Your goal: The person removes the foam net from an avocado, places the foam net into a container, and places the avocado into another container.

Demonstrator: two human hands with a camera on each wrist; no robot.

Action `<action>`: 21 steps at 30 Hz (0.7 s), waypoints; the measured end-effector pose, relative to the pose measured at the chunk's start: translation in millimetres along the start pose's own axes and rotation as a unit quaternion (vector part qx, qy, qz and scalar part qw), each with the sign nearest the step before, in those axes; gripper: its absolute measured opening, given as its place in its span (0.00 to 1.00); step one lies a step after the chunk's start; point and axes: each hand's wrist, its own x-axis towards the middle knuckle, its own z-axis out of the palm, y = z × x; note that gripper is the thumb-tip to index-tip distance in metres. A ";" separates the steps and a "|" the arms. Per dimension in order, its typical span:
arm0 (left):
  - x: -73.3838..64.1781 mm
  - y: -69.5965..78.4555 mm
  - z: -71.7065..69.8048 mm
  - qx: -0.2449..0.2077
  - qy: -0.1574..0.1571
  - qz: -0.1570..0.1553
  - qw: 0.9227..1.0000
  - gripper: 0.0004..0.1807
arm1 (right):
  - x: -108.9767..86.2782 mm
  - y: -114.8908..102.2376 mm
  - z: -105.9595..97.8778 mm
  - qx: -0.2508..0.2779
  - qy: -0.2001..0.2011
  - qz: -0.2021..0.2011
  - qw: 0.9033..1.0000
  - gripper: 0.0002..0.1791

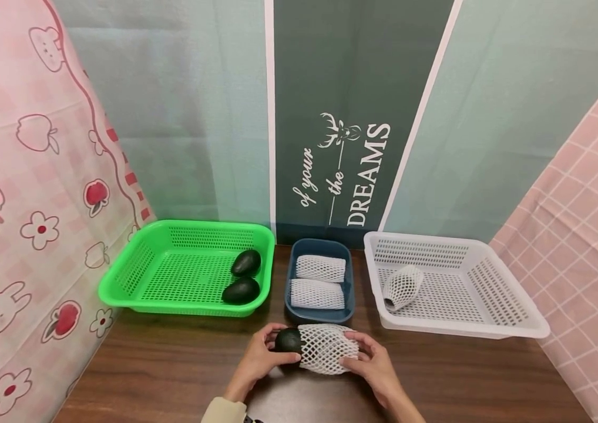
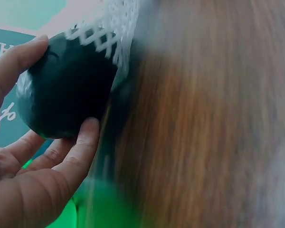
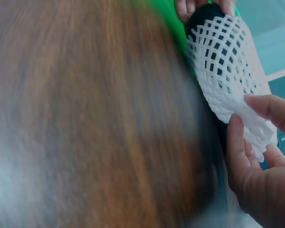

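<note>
My left hand [image 1: 259,359] grips the rounded end of a dark avocado [image 2: 69,85], thumb on one side and fingertips on the other. A white foam net sleeve [image 1: 326,349] covers the rest of the avocado, its mesh stretched into open diamonds. At the sleeve's far end my right hand [image 1: 375,365] pinches the bunched foam between thumb and fingers, as the right wrist view shows. Both hands are close over the wooden table, in front of a blue bin [image 1: 289,276] with two white foam sleeves [image 1: 320,268] lying in it.
To the left stands a green basket [image 1: 119,288] with two dark avocados [image 1: 241,290] at its right side. A white basket [image 1: 521,305] on the right holds a netted avocado [image 1: 403,288]. Patterned cloths hang at the back and both sides of the brown table [image 1: 172,376].
</note>
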 end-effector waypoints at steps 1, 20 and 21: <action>0.1 -1.1 -1.1 0.001 0.000 -0.001 1.000 0.32 | 0.0 -0.2 -1.0 -0.003 0.003 0.001 1.000 0.32; -12.6 1.2 -22.4 -0.013 0.073 -0.025 0.997 0.33 | -6.0 -4.1 -17.5 0.018 0.056 0.014 0.998 0.35; -14.2 1.0 -25.0 -0.015 0.081 -0.029 0.996 0.33 | -6.5 -3.8 -20.0 0.018 0.061 0.015 0.998 0.35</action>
